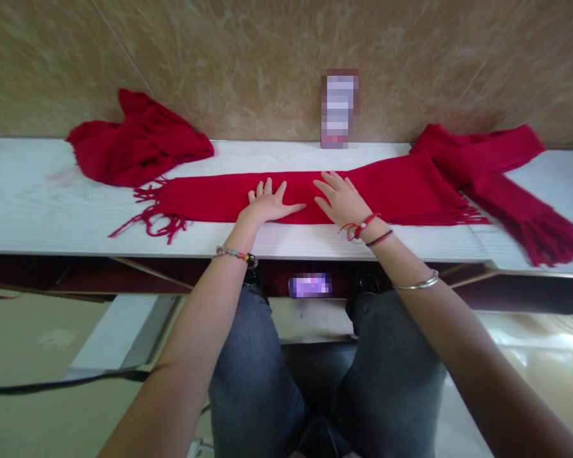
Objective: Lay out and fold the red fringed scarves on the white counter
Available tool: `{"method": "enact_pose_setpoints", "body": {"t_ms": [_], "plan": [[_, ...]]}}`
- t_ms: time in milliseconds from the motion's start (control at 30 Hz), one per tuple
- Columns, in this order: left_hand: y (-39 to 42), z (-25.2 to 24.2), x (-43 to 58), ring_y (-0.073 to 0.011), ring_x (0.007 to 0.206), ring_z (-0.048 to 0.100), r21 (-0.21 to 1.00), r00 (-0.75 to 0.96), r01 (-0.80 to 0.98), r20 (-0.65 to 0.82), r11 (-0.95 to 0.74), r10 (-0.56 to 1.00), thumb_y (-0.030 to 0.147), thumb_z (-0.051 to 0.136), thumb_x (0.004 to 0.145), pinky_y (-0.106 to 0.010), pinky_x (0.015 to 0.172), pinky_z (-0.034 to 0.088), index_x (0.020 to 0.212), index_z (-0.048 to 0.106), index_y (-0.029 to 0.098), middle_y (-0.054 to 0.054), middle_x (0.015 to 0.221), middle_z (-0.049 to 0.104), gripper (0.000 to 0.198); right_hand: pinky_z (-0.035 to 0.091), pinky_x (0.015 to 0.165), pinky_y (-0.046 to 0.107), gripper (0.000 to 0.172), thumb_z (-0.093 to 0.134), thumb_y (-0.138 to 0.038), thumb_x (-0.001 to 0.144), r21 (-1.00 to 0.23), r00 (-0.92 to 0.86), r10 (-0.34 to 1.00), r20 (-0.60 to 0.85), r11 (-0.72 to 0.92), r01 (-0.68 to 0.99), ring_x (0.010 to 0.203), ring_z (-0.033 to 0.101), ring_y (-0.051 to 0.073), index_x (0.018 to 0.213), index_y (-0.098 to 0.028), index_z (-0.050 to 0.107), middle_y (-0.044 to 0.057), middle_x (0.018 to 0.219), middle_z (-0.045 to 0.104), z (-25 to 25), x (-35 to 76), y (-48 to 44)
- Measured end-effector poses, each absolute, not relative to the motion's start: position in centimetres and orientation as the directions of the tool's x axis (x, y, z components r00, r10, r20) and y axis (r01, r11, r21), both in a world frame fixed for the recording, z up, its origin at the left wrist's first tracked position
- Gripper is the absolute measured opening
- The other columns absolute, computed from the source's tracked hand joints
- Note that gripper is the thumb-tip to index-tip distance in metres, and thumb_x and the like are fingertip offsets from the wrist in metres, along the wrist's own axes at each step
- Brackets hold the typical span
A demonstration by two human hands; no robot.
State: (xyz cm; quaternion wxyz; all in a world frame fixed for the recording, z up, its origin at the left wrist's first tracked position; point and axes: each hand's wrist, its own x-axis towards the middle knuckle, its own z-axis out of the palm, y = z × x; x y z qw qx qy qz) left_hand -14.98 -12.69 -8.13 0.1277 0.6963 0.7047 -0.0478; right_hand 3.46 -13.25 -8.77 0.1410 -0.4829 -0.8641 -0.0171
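At the left, a bunched red cloth [138,146] sits at the back of the white tabletop [23,197], its lower edge just beside the fringe of a red scarf [200,198]. The scarf lies flat lengthwise, its long near edge parallel to the table's front edge, a bare white strip between them. The left hand [270,205] lies palm down on the scarf, fingers fanned wide, grasping nothing. Below the front edge, a purplish item [310,285] is pixelated; likewise a reddish upright item [340,108] by the marbled wall [248,76]: no brand or writing is legible. The right hand [341,200], fingers loosely spread, is over the scarf; I cannot tell how firmly it presses. Rightmost, crossed red lengths [510,172] trail a fringe towards the front edge.
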Motion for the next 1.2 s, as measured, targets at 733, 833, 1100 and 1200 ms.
{"method": "enact_pose_setpoints", "body": {"t_ms": [733,833,1100,1200], "plan": [[-3.9,-4.9,-18.6,-0.0241,0.103,0.057,-0.082,0.254,0.957,-0.226,-0.279,0.940,0.036,0.058,0.070,-0.027,0.086,0.043,0.119,0.060,0.020,-0.005,0.113,0.063,0.052,0.023,0.110,0.047,0.048,0.036,-0.032,0.093,-0.168,-0.471,0.876,0.105,0.482,0.860,0.136,0.029,0.027,0.138,-0.017,0.043,0.008,0.148,0.035,-10.0,2.5,-12.9],[-4.5,-4.8,-18.8,-0.0253,0.103,0.056,-0.116,0.338,0.923,-0.213,-0.367,0.917,0.040,0.054,0.068,-0.030,0.088,0.041,0.118,0.060,0.020,-0.004,0.111,0.063,0.054,0.023,0.109,0.047,0.048,0.035,-0.033,0.093,-0.172,-0.478,0.871,0.112,0.490,0.854,0.136,0.029,0.027,0.137,-0.017,0.043,0.009,0.147,0.035,-10.1,2.5,-12.9],[-7.4,-4.8,-18.4,-0.0271,0.113,0.050,-0.163,0.372,0.892,-0.270,-0.422,0.888,0.046,0.049,0.071,-0.033,0.096,0.035,0.123,0.055,0.021,-0.004,0.118,0.058,0.058,0.022,0.109,0.047,0.048,0.036,-0.032,0.092,-0.187,-0.471,0.875,0.117,0.485,0.854,0.136,0.029,0.027,0.137,-0.015,0.044,0.010,0.147,0.036,-10.1,2.5,-12.9],[-8.1,-4.6,-18.5,-0.0258,0.111,0.051,-0.174,0.368,0.887,-0.293,-0.428,0.883,0.047,0.046,0.074,-0.032,0.095,0.036,0.123,0.055,0.023,-0.003,0.117,0.058,0.056,0.021,0.110,0.047,0.049,0.035,-0.032,0.092,-0.184,-0.473,0.875,0.107,0.484,0.855,0.136,0.029,0.028,0.137,-0.015,0.043,0.011,0.147,0.035,-10.0,2.5,-13.0]]}}
